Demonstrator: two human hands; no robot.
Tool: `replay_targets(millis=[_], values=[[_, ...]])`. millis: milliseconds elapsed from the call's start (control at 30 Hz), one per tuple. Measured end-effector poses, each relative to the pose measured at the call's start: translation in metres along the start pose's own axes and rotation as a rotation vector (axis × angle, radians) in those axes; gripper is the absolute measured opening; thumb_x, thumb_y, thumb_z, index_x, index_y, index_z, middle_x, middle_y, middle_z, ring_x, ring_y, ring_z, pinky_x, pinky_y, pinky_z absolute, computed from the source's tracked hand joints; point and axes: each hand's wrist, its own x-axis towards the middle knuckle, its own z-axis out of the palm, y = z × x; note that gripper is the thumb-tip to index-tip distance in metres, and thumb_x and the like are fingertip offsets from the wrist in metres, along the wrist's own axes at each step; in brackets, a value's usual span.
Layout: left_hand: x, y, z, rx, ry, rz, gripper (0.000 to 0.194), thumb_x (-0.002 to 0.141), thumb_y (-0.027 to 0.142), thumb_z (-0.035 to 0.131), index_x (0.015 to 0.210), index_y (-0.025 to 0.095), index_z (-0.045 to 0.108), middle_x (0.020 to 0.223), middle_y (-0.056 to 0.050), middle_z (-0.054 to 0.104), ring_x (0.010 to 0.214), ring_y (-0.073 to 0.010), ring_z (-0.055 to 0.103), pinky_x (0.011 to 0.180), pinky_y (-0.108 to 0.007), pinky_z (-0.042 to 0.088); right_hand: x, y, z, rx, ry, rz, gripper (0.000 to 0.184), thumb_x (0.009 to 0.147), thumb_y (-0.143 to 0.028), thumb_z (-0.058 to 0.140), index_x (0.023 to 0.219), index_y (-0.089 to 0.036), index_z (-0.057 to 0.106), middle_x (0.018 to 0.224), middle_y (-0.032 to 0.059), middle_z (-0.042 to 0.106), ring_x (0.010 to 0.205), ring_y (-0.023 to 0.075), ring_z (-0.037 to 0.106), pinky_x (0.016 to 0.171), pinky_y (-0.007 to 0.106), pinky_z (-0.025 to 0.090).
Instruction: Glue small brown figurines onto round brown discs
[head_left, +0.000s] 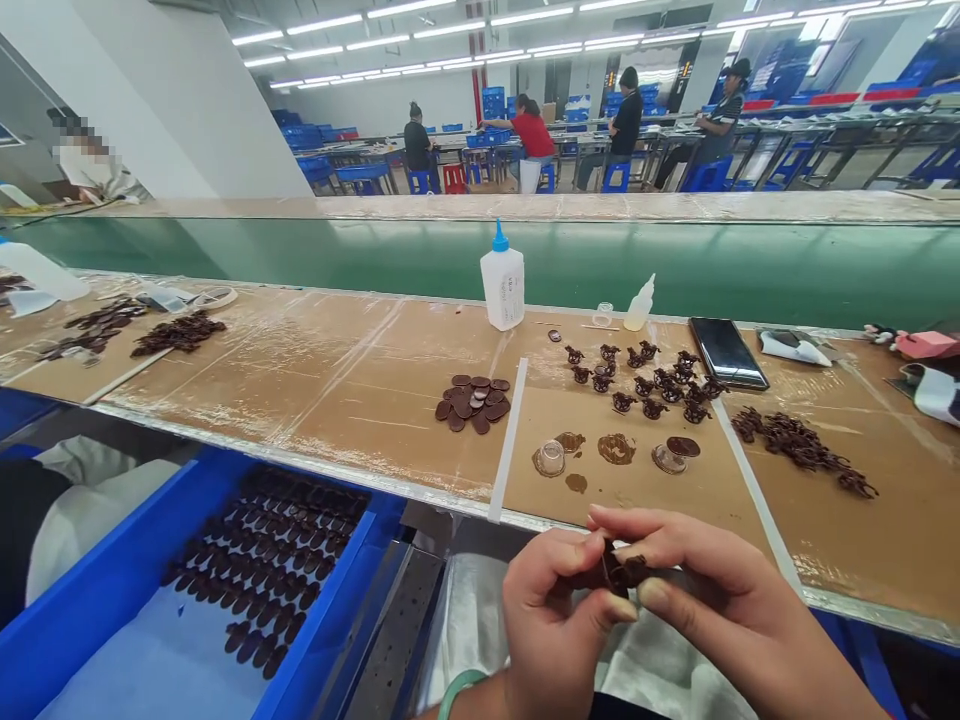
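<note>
My left hand and my right hand meet in front of the workbench edge, both pinched on one small dark brown piece. Its shape is mostly hidden by my fingers. On the bench just beyond lie a heap of flat brown oval pieces, a group of small assembled brown figures, and a pile of tangled brown parts. Two small clear cups and glue smears sit near the front. A white glue bottle with a blue tip stands behind them.
A blue tray at lower left holds rows of brown ovals. A black phone and a small squeeze bottle lie at the bench's back. A green conveyor belt runs beyond. Several people sit at tables far behind.
</note>
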Motion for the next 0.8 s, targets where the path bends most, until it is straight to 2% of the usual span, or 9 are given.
replay_targets(millis=[233, 567, 800], values=[[-0.001, -0.001, -0.002, 0.001, 0.058, -0.046, 0.027, 0.072, 0.034, 0.095, 0.095, 0.027, 0.083, 0.084, -0.002, 0.078, 0.073, -0.0149, 0.073, 0.068, -0.021, 0.061, 0.003, 0.006, 0.002, 0.017, -0.040, 0.048, 0.009, 0.094, -0.040, 0.073, 0.100, -0.035, 0.077, 0.127, 0.0029, 0.075, 0.116, 0.0265, 0.073, 0.100, 0.041, 0.060], [0.005, -0.001, -0.005, 0.031, 0.056, -0.068, 0.025, 0.073, 0.034, 0.094, 0.095, 0.030, 0.083, 0.083, 0.001, 0.078, 0.072, -0.0128, 0.073, 0.069, -0.019, 0.060, 0.011, 0.009, 0.001, -0.018, -0.037, 0.008, 0.009, 0.094, -0.038, 0.073, 0.102, -0.036, 0.075, 0.123, 0.0005, 0.078, 0.110, 0.0227, 0.076, 0.093, 0.031, 0.063], [0.007, -0.001, -0.006, 0.051, 0.087, -0.058, 0.025, 0.071, 0.035, 0.095, 0.092, 0.028, 0.082, 0.080, 0.000, 0.078, 0.070, -0.0133, 0.072, 0.067, -0.020, 0.059, 0.016, 0.010, 0.003, -0.027, -0.038, 0.005, 0.011, 0.094, -0.042, 0.072, 0.101, -0.034, 0.076, 0.123, 0.0023, 0.077, 0.110, 0.0248, 0.075, 0.093, 0.034, 0.064]])
